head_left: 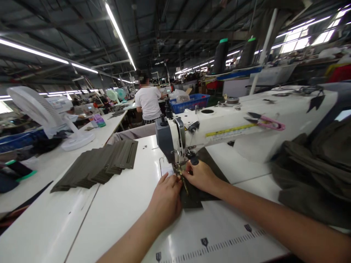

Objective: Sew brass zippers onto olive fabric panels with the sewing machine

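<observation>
Under the needle end of a white sewing machine [179, 160] lies a dark olive fabric piece [192, 199]. A narrow gold-coloured strip [185, 184] runs along it toward the presser foot. My left hand [166, 199] is palm down at the fabric's left edge, fingers bent and closed on it beside the strip. From the right, my right hand [201, 176] pinches at the fabric close to the presser foot, thumb and fingers together. The fingertips of both hands are partly hidden near the needle. More dark fabric [211, 164] spreads behind my right hand.
Left on the table is a fanned stack of olive fabric panels [95, 164]. Pink-handled snips [267, 122] lie on the machine arm. Bulky dark cloth [318, 171] sits at right. A white fan [35, 109], a blue crate [189, 103] and a co-worker [148, 102] are beyond.
</observation>
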{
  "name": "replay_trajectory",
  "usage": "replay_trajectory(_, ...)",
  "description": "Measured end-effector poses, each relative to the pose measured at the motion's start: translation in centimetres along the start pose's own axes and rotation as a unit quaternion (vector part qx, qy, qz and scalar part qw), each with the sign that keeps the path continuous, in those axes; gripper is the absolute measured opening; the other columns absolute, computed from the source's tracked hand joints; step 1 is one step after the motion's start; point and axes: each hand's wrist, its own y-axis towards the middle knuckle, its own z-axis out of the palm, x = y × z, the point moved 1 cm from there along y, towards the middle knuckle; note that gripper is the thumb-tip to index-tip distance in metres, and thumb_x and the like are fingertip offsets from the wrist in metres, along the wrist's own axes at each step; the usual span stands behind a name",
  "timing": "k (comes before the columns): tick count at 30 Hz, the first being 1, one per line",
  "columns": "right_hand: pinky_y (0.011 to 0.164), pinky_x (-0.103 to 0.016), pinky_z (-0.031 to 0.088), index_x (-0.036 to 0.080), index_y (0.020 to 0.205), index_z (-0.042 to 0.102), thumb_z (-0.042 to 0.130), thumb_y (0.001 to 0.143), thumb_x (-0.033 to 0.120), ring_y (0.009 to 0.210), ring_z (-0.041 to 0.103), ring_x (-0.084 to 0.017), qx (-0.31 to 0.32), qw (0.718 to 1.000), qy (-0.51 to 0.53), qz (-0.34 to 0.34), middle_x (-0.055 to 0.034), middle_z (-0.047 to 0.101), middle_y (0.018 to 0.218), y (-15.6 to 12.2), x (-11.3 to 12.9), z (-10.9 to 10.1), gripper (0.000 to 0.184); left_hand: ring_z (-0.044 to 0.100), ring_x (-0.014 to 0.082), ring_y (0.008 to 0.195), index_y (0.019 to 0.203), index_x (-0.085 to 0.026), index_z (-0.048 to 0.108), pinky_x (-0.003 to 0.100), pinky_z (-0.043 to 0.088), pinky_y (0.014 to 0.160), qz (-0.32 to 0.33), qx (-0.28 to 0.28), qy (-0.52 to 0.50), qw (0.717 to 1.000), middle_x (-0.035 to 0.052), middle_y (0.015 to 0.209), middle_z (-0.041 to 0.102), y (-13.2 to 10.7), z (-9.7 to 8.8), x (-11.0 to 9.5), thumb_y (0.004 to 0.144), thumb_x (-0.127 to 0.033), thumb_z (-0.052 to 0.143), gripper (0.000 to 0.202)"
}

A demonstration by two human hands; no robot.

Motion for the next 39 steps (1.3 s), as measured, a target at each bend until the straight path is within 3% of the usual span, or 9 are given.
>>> replay_trajectory(6,0.066,-0.030,0.044,0.017,0.077,0.063,0.048,0.079,0.028,0.077,0.063,-0.023,0.012,0.997,-0.024,0.073,-0.0081,0.067,0.076,1.2,0.6,0.9,0.019,0.054,0.0245,0.101,0.102,-0.010,0.056,0.046,0.034,0.101,0.024,-0.010,0.010,1.000,0.0140,0.104,0.058,0.2,0.3,0.2,0.063,-0.006,0.045,0.040)
replay_trajectory(10,0.067,-0.035,0.046,0.013,0.080,0.065,0.042,0.083,0.024,0.078,0.063,-0.026,0.016,0.996,-0.043,0.075,-0.0136,0.066,0.078,1.2,1.0,0.2,0.026,0.055,0.0243,0.101,0.102,-0.011,0.056,0.047,0.035,0.100,0.027,-0.017,0.014,0.999,0.0128,0.103,0.059,0.2,0.4,0.2,0.063,-0.006,0.045,0.041)
replay_trajectory(12,0.073,-0.036,0.047,0.013,0.084,0.065,0.041,0.084,0.024,0.086,0.061,-0.026,0.017,0.998,-0.045,0.032,-0.0140,0.066,0.087,-0.2,1.1,-0.6,0.026,0.054,0.0245,0.100,0.103,-0.012,0.056,0.047,0.036,0.099,0.024,-0.028,0.009,0.999,0.0127,0.103,0.059,0.0,0.5,0.1,0.064,-0.006,0.045,0.041)
replay_trajectory(14,0.086,-0.034,0.044,0.015,0.093,0.064,0.043,0.084,0.023,0.100,0.056,-0.022,0.018,0.997,-0.023,-0.071,-0.0115,0.063,0.103,-2.4,1.1,-1.4,0.024,0.055,0.0247,0.099,0.102,-0.011,0.057,0.047,0.040,0.095,0.018,-0.045,0.002,0.999,0.0136,0.103,0.058,-0.2,0.7,0.1,0.065,-0.006,0.044,0.039)
replay_trajectory(16,0.097,-0.036,0.038,0.010,0.107,0.059,0.043,0.084,0.022,0.109,0.051,-0.022,0.004,0.974,0.037,-0.224,-0.0130,0.059,0.114,-4.9,0.9,-1.9,0.031,0.055,0.0246,0.097,0.102,-0.010,0.057,0.044,0.045,0.090,0.015,-0.057,-0.006,0.998,0.0144,0.103,0.058,-0.5,0.9,0.0,0.066,-0.005,0.044,0.039)
replay_trajectory(18,0.099,-0.040,0.036,0.003,0.115,0.054,0.048,0.082,0.026,0.113,0.048,-0.024,-0.001,0.959,0.065,-0.276,-0.0169,0.055,0.119,-6.8,0.5,-2.1,0.041,0.055,0.0244,0.098,0.102,-0.011,0.057,0.042,0.049,0.086,0.017,-0.065,-0.008,0.998,0.0140,0.104,0.058,-0.6,1.1,0.0,0.067,-0.005,0.043,0.039)
replay_trajectory(21,0.098,-0.043,0.038,0.000,0.117,0.052,0.052,0.078,0.028,0.114,0.047,-0.028,0.004,0.957,0.064,-0.283,-0.0203,0.053,0.121,-7.7,0.2,-1.9,0.048,0.055,0.0239,0.098,0.102,-0.014,0.057,0.040,0.050,0.083,0.022,-0.068,-0.009,0.997,0.0122,0.104,0.058,-0.6,1.2,0.0,0.068,-0.007,0.044,0.037)
replay_trajectory(30,0.099,-0.040,0.038,-0.002,0.112,0.056,0.048,0.078,0.019,0.111,0.050,-0.028,0.017,0.956,0.031,-0.292,-0.0193,0.056,0.118,-5.9,0.0,-1.8,0.041,0.057,0.0239,0.090,0.100,-0.012,0.057,0.039,0.051,0.079,0.028,-0.039,0.000,0.999,0.0123,0.098,0.058,0.4,1.0,0.8,0.068,-0.006,0.045,0.035)
replay_trajectory(39,0.098,-0.038,0.040,-0.002,0.113,0.055,0.049,0.076,0.013,0.111,0.050,-0.027,-0.002,0.952,0.055,-0.300,-0.0196,0.056,0.118,-4.6,-0.3,-1.2,0.041,0.055,0.0222,0.086,0.098,-0.013,0.057,0.037,0.051,0.078,0.038,-0.064,-0.005,0.997,0.0101,0.091,0.056,1.3,1.3,2.1,0.067,-0.005,0.042,0.036)
